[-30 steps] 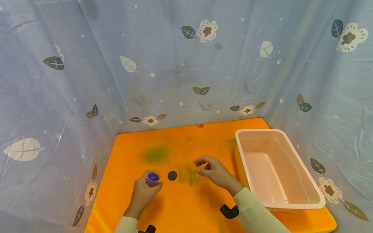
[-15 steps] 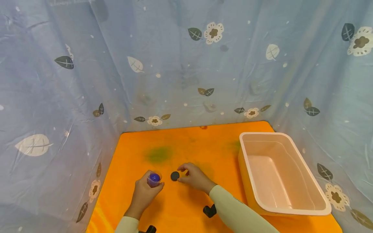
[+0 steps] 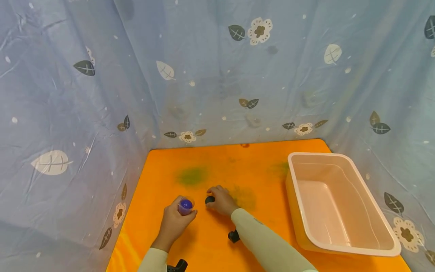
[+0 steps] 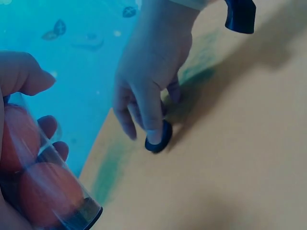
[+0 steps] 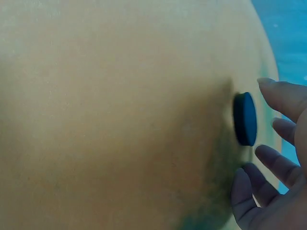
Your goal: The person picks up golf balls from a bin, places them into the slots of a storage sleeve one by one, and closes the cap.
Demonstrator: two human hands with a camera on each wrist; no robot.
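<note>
My left hand grips a clear tube, its open-looking top tilted toward the head camera. A blue ball shows at that top in the head view. Two balls are visible through the wall in the left wrist view, where colours look shifted. To the right, my right hand reaches over a round black cap on the table. Its fingers spread around the cap, with a gap visible in the right wrist view. One fingertip overlaps the cap in the left wrist view; contact is unclear.
A pale pink plastic tub stands on the right of the orange table. Blue patterned curtains enclose the back and both sides. Black wrist mounts stick out beneath the forearms.
My right hand has moved left across the table to the black cap, which its fingers now partly cover. My left hand still holds the tube. The head view has shifted slightly.
</note>
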